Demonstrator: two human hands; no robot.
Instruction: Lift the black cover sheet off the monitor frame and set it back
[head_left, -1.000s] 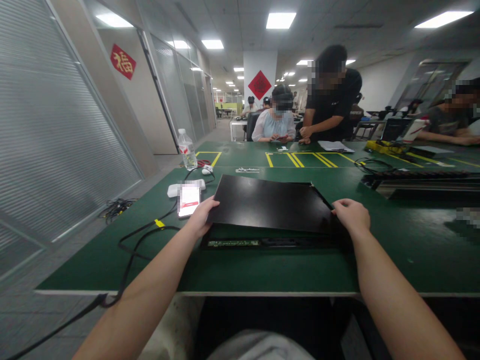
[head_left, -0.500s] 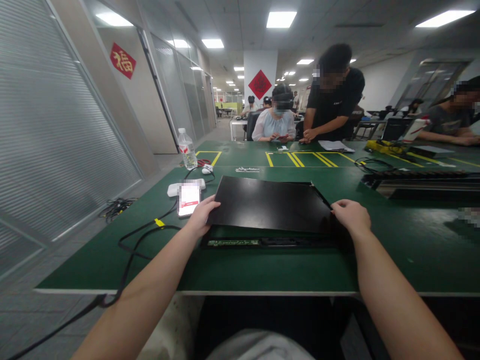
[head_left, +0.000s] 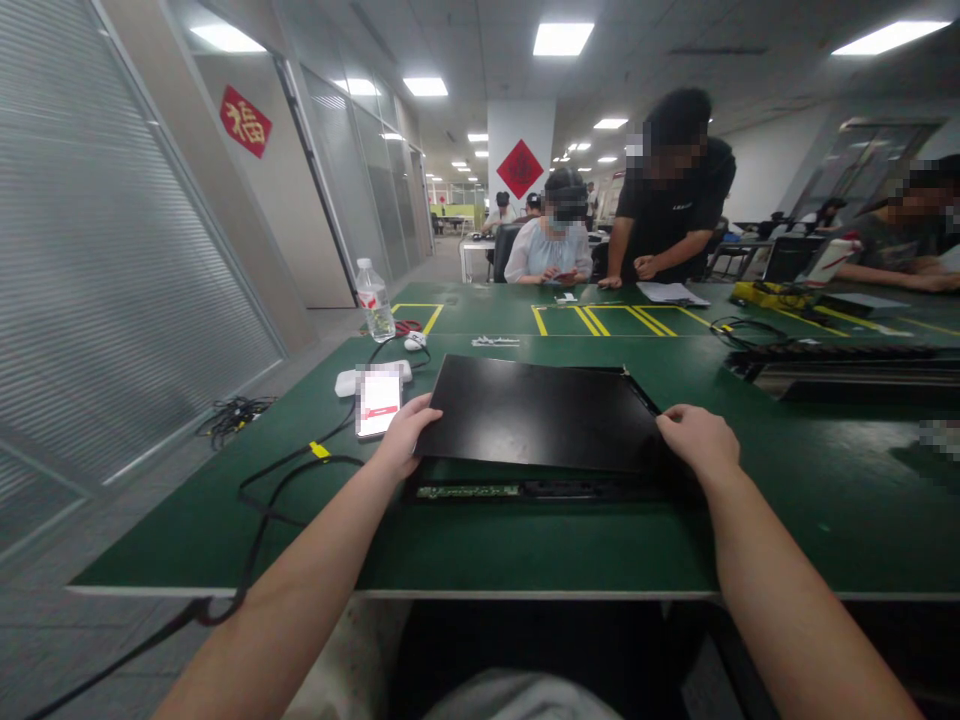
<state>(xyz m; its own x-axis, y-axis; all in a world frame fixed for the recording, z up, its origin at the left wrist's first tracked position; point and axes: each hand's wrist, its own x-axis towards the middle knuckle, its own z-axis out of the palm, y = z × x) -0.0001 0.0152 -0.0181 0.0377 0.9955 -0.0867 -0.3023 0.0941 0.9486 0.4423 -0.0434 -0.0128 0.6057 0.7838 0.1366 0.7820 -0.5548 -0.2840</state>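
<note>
A flat, glossy black screen panel [head_left: 536, 415] lies tilted above the table, its near edge raised. My left hand [head_left: 409, 432] is closed on the panel's left edge, thumb on top. At the right edge, my right hand [head_left: 697, 437] is closed with its fingertips pinching the panel; the far side of that grip is hidden. Beneath the panel is a black frame [head_left: 581, 490], showing along the near side and at the far right corner. A green circuit board strip [head_left: 469, 491] sits in the frame's near side.
Left of the panel lie a lit phone [head_left: 379, 405], a white device [head_left: 347, 383] and black cable [head_left: 259, 480]. A water bottle [head_left: 376, 305] stands farther back. Long dark panels [head_left: 847, 375] lie at the right. Across the green table [head_left: 555, 560] are a seated person [head_left: 551, 245] and a standing person [head_left: 671, 200].
The panel stays in both hands and has barely shifted. My right hand's fingertips sit slightly farther left. Across the table, the standing person's hands have moved apart.
</note>
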